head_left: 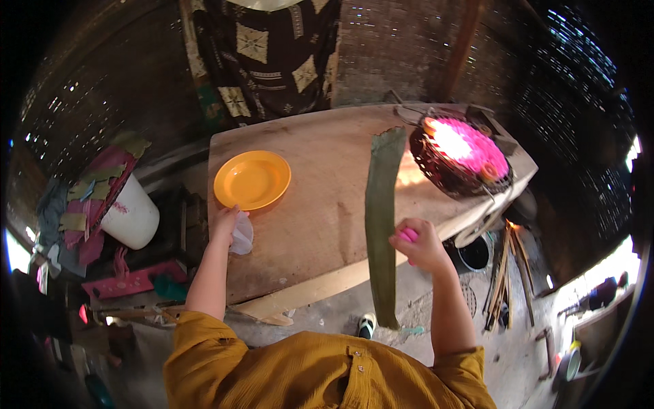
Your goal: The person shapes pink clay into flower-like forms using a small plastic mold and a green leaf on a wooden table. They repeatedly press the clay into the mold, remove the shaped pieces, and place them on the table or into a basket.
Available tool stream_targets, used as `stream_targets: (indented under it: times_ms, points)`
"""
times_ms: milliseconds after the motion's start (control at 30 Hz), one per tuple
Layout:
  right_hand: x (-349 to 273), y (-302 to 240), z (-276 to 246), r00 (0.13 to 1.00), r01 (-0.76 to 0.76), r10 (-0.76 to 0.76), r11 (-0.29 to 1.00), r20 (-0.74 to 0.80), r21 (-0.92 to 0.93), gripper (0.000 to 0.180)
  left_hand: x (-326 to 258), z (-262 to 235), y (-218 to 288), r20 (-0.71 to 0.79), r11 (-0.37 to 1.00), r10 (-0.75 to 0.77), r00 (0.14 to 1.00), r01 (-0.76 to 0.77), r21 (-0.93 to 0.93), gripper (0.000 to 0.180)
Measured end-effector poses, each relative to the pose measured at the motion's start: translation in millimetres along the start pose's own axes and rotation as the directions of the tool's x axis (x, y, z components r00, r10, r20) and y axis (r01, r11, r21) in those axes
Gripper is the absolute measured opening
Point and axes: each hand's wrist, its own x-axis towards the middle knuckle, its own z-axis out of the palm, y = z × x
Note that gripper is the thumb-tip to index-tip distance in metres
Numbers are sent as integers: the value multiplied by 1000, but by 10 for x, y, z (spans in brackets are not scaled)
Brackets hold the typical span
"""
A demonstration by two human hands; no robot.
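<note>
My left hand point(225, 221) is closed at the near rim of a yellow plate point(253, 180). A thin whitish translucent plastic bag point(242, 234) hangs from its fingers; whether they also grip the rim I cannot tell. My right hand point(421, 244) is raised near the table's front edge, its fingers closed around a small bright pink object point(409, 234) whose kind is mostly hidden. A long strip of green leaf point(381, 225) runs lengthwise beside these fingers and touches them, its lower end past the table edge.
A dark woven basket point(446, 178) of bright pink items point(477, 150) stands at the wooden table's point(313, 198) far right. To the left is a white bucket point(133, 217) beside draped cloths point(92, 198). Firewood sticks point(504, 273) burn at one end near a dark pot point(474, 253).
</note>
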Motion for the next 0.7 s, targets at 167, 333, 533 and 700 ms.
stream_targets:
  times_ms: [167, 333, 533, 700]
  points:
    - [1271, 545, 310, 972, -165, 115, 956, 205, 243, 15, -355, 303, 196, -86, 985, -172, 981, 169, -40, 40]
    - [2102, 1187, 586, 947, -246, 219, 965, 237, 93, 17, -862, 513, 392, -340, 991, 126, 932, -103, 84, 40]
    - [2376, 1366, 618, 964, 135, -28, 908, 263, -398, 33, -978, 915, 400, -430, 826, 228, 874, 61, 561, 43]
    - [2324, 1241, 372, 958, -214, 220, 975, 184, -53, 46, -1228, 1087, 608, -73, 229, 624, 778, -92, 969, 49]
